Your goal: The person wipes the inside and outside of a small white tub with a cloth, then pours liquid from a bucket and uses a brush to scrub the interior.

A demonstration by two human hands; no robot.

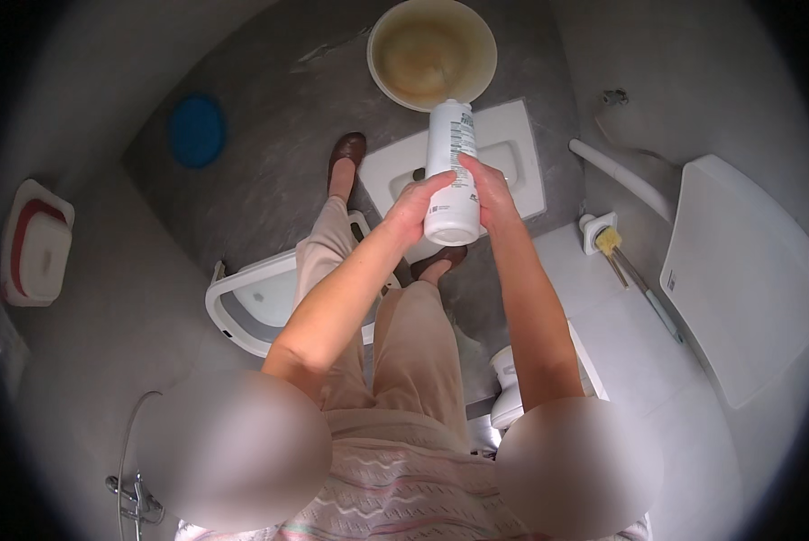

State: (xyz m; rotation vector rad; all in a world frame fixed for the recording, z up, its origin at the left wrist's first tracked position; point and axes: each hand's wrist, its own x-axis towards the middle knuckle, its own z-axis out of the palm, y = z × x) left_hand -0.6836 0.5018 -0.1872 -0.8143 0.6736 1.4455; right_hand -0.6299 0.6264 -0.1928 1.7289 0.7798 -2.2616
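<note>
Both my hands grip a white plastic bottle [452, 203] from its two sides, my left hand [414, 206] on one side and my right hand [492, 189] on the other. The bottle bears printed writing, and its neck points at the near rim of a round cream-coloured tub [372, 67]. Brownish liquid or staining shows inside the tub; which of the two is hard to tell. Beneath the bottle lies a white ceramic squat toilet pan [529, 162] set in the grey floor, partly covered by my hands.
A blue oval object [197, 131] is at the left. Near my legs stands a white-and-grey folding basin [218, 314]; another, red and white [63, 264], is by the left wall. A brush [647, 297], white cistern [742, 270], pipe [620, 177] and shower mixer [137, 500] line the walls.
</note>
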